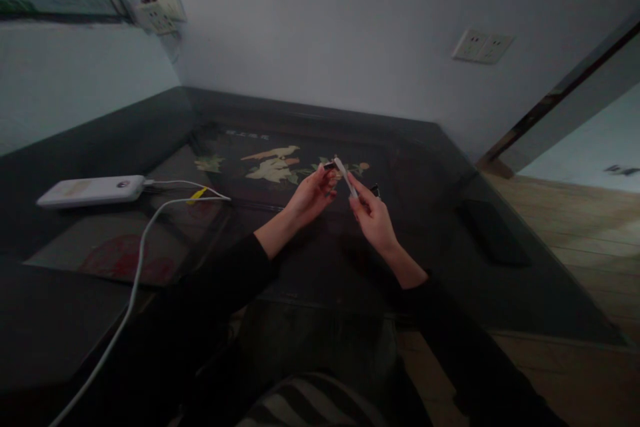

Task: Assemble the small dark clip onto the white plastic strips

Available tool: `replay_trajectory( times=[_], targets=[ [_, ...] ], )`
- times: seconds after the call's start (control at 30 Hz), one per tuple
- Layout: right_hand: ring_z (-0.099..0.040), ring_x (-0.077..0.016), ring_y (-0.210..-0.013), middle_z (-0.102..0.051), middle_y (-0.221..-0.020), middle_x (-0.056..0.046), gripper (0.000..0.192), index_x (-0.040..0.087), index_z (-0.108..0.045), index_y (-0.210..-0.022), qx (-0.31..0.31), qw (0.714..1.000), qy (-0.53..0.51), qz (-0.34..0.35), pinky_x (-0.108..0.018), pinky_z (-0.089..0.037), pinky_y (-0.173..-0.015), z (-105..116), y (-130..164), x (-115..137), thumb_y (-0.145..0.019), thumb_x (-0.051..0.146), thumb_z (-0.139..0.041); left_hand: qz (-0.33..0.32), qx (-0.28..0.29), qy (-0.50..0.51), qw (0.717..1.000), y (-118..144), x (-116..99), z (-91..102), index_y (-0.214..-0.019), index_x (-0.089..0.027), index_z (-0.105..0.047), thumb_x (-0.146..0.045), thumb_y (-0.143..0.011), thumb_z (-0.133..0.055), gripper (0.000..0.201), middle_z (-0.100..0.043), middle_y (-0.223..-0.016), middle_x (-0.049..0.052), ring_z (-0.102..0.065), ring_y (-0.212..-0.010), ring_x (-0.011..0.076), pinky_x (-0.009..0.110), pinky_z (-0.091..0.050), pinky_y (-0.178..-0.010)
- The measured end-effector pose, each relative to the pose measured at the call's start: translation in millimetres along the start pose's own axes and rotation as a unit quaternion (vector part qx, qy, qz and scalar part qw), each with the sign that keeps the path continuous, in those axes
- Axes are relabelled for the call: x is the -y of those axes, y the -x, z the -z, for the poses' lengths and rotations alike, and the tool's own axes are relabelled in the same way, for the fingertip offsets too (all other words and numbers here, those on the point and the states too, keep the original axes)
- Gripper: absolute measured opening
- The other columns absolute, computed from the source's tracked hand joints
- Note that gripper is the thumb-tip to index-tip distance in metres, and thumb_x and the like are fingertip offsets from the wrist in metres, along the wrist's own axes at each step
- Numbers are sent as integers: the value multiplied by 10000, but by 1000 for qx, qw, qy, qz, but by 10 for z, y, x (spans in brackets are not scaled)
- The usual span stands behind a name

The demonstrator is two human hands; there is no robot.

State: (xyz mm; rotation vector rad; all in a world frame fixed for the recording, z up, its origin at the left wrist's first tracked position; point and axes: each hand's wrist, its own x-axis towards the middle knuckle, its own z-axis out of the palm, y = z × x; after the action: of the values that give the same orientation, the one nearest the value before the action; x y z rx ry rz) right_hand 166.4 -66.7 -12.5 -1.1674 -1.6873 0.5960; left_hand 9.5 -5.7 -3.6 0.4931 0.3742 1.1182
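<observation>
Both my hands are raised over the dark glass-topped table (310, 267). My right hand (373, 217) pinches a thin white stick-like object (345, 177) that points up and to the left. My left hand (313, 193) holds a small dark piece (329, 165) at the stick's upper end, so the two hands meet there. Another small dark item (375, 191) shows just behind my right hand; what it is I cannot make out. Both my sleeves are black.
A white power bank (93, 189) lies at the left of the table with white cables (145, 240) running off toward me. A dark flat object (493, 233) lies at the table's right. Wall sockets (483, 47) are on the back wall. Wooden floor lies to the right.
</observation>
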Motion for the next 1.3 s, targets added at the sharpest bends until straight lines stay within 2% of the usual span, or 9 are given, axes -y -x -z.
replay_trajectory(
  times=[0.33, 0.43, 0.57, 0.77, 1.07, 1.3],
  targets=[
    [-642, -253, -1123, -661, -1306, -59, 526, 298, -495, -1458, -1, 1000, -9, 12, -389, -595, -808, -23, 13, -22, -941, 202, -509, -3, 0, -2, 1000, 4, 6, 6, -816, -143, -676, -277, -883, -694, 151, -658, -752, -11, -590, -627, 57, 188, -446, -594],
    [-653, -245, -1093, -642, -1338, -63, 521, 294, -490, -1463, 7, 1000, -10, 13, -381, -596, -799, -25, 16, -13, -949, 209, -499, -7, 0, -4, 1000, -3, 9, 25, -815, -139, -684, -253, -878, -699, 131, -665, -760, -7, -592, -637, 61, 195, -448, -601],
    [-681, -232, -988, -676, -1277, -65, 510, 288, -497, -1460, 24, 1000, -13, 12, -358, -600, -735, -29, 31, 21, -954, 230, -500, -14, 14, -14, 1000, -25, 21, 62, -856, -157, -712, -259, -838, -742, 108, -670, -761, 4, -586, -646, 72, 199, -445, -613],
    [-685, -214, -871, -694, -1240, -60, 505, 303, -501, -1457, 47, 999, -17, 7, -348, -594, -680, -34, 51, 54, -954, 257, -509, -26, 15, -29, 999, -45, 34, 83, -920, -182, -740, -304, -791, -790, 184, -689, -772, 8, -586, -653, 84, 206, -456, -626],
    [-683, -196, -844, -611, -1392, -66, 500, 281, -506, -1452, 13, 1000, -6, -2, -338, -586, -663, -6, 8, 7, -953, 249, -501, -18, 13, -13, 1000, -36, 33, 87, -889, -164, -716, -240, -818, -763, 114, -679, -784, 1, -595, -650, 73, 201, -450, -600],
    [-674, -234, -1028, -673, -1294, -59, 506, 292, -516, -1443, -5, 1000, -5, 10, -340, -593, -721, 0, -4, -13, -943, 215, -508, -20, 8, -16, 1000, 7, 20, 51, -926, -157, -710, -218, -826, -752, 125, -664, -790, -8, -596, -651, 71, 211, -464, -621]
  ],
)
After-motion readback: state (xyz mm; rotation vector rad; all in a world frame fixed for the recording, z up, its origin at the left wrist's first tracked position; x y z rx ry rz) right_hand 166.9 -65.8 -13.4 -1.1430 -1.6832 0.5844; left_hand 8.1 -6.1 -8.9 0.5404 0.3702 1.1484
